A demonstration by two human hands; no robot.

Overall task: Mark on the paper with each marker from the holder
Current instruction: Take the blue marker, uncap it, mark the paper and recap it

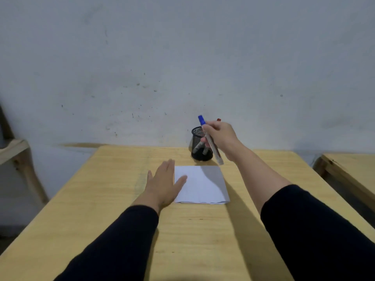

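A white folded paper point(203, 185) lies on the wooden table point(182, 230). My left hand point(162, 183) rests flat, fingers spread, with the thumb on the paper's left edge. Behind the paper stands a black mesh holder point(197, 145) with markers inside. My right hand point(220, 134) is closed around a blue-capped marker point(211, 141), held tilted in front of the holder, cap up and its lower end just above the paper's far edge. A red marker tip point(218, 119) shows behind my right hand.
A stained white wall point(182, 67) rises right behind the table. A second wooden table point(351, 169) stands to the right across a gap. A wooden frame point(18, 153) stands at the left.
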